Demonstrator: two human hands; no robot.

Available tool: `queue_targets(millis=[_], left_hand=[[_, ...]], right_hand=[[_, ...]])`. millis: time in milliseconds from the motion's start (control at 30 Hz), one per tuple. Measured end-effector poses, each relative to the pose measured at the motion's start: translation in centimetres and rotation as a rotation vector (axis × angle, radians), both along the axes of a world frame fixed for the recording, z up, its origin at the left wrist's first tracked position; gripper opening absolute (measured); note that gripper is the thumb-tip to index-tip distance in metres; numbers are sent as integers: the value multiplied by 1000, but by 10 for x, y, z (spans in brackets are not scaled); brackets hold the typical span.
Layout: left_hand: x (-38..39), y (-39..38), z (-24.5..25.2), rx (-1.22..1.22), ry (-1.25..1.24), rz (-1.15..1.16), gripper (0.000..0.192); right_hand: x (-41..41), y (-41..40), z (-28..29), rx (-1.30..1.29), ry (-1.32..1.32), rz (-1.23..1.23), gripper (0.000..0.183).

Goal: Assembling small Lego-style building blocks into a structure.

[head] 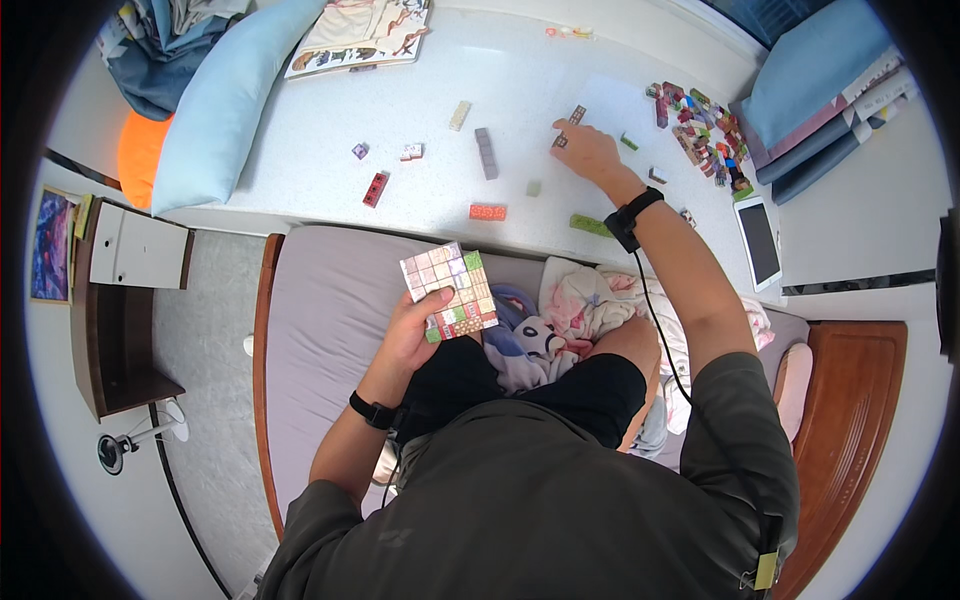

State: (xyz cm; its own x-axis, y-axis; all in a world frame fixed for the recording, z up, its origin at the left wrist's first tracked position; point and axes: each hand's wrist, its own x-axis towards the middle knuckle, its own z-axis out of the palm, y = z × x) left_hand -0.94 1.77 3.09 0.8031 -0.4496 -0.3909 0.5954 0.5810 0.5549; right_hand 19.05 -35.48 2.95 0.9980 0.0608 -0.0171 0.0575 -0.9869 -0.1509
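Note:
My left hand (pixel 422 324) holds a flat square patterned grid piece (pixel 450 292) over my lap, thumb across its face. Over the white surface, my right hand (pixel 585 146) reaches out, its fingers on a brown block strip (pixel 577 115); whether they grip it is hidden. To its left lie a grey block strip (pixel 486 154), a cream block (pixel 460 115), a white and red block (pixel 412 152), a purple cube (pixel 360 151) and a red block (pixel 376 190). Nearer me are an orange-red block (pixel 487 213), a pale green block (pixel 533 187) and a green block (pixel 591 225).
A heap of small coloured blocks (pixel 701 135) lies at the right, beyond a white-framed tablet (pixel 759 244). Blue cushions (pixel 825 75) stand at the back right, a light blue pillow (pixel 225 112) at the left. Bedding (pixel 592 300) bunches against the ledge; a cable hangs from my right wrist.

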Motion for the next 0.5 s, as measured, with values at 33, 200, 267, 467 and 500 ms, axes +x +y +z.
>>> queue_targets(millis=[33, 200, 267, 467, 500], left_hand=[[-1, 1, 0, 7, 2, 9, 39], [-4, 0, 3, 7, 1, -4, 39], [-5, -1, 7, 13, 4, -6, 39], [-4, -5, 18, -2, -43, -10, 38], [-4, -6, 21, 3, -40, -6, 38]], right_hand=[[0, 1, 4, 12, 27, -35, 46], [12, -3, -4, 137, 65, -107, 48], [19, 0, -7, 189, 129, -154, 45], [30, 1, -2, 109, 130, -258, 39], [29, 2, 0, 113, 134, -254, 39]])
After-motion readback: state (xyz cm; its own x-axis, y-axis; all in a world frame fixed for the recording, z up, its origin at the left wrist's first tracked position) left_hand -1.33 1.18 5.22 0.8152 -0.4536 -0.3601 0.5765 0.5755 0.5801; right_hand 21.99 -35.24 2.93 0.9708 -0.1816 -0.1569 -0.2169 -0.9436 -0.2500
